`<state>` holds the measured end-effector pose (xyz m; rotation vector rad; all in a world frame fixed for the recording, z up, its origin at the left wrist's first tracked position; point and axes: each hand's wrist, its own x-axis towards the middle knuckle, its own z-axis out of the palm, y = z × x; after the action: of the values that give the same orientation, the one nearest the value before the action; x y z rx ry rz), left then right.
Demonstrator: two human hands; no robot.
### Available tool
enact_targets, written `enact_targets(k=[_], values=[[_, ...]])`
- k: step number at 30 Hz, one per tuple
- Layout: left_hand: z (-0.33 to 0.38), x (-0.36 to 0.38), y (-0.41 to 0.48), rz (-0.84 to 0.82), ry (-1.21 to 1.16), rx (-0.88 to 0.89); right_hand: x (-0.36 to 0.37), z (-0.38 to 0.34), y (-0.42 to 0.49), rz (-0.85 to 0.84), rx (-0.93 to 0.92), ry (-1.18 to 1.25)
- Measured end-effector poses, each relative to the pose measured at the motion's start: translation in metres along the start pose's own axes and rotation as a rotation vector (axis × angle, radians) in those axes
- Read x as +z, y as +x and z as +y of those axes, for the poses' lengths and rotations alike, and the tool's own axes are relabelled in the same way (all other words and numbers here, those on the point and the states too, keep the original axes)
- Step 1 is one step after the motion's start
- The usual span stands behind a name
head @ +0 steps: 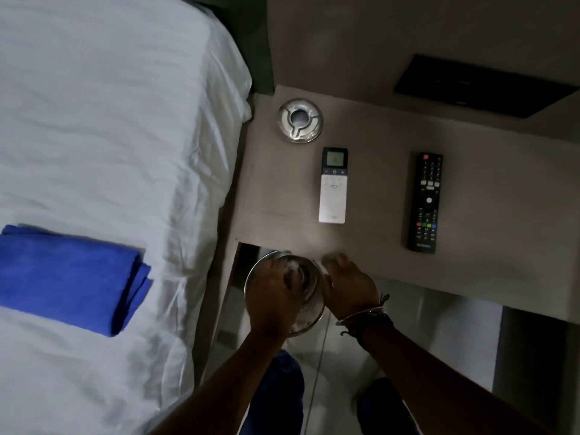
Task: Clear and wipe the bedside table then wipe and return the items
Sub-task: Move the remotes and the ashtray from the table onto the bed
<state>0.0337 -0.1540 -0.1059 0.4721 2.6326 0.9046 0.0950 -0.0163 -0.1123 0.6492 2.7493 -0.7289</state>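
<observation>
Holding a glass bowl (306, 304) in both hands, left hand (272, 296), right hand (350, 285)

A shiny metal ashtray (300, 120) is gleaming on the matt wood-look table (370, 196). The remotes, white (333, 185) and black (425, 202), are looking like plastic. A blue cloth (69, 277) is lying soft on creased sheets (110, 120).

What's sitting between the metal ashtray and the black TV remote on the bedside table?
In the head view, the white remote with a small screen lies between the ashtray and the black remote, touching neither. Otherwise the bedside table top there is bare.
</observation>
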Motion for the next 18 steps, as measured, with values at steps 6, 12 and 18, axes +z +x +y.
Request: enact_targets(k=[6, 12, 18], values=[[0.072, 0.007, 0.072, 0.059, 0.225, 0.131, -0.058, 0.038, 0.036, 0.422, 0.266, -0.032], [0.112, 0.050, 0.133, -0.086, 0.237, -0.178, -0.092, 0.100, 0.064, 0.264, 0.727, -0.003], [0.115, 0.081, 0.153, -0.093, 0.284, -0.252, -0.094, 0.132, 0.082, 0.146, 0.852, 0.038]])
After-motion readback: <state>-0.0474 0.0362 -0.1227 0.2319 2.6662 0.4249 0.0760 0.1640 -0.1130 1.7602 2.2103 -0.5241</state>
